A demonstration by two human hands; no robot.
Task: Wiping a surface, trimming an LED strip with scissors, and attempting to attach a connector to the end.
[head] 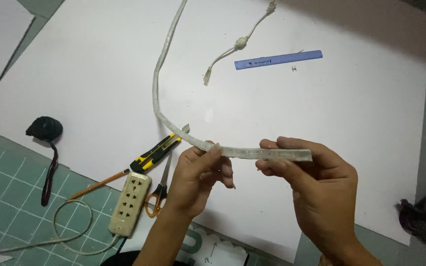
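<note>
Both hands, left hand (198, 172) and right hand (316, 182), pinch closed on the light strip (252, 153) near its cut end (bendy, light, probably slick), its long tail curving away beyond the left grip.

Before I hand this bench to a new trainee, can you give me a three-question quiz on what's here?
1. True or false: both hands grip the pale flexible strip.
2. Which lies nearest the power strip? A) blue ruler B) scissors C) black cloth bundle
3. What colours is the utility knife?

Key: 1 true: left hand, right hand. 2 B. 3 yellow and black.
</note>
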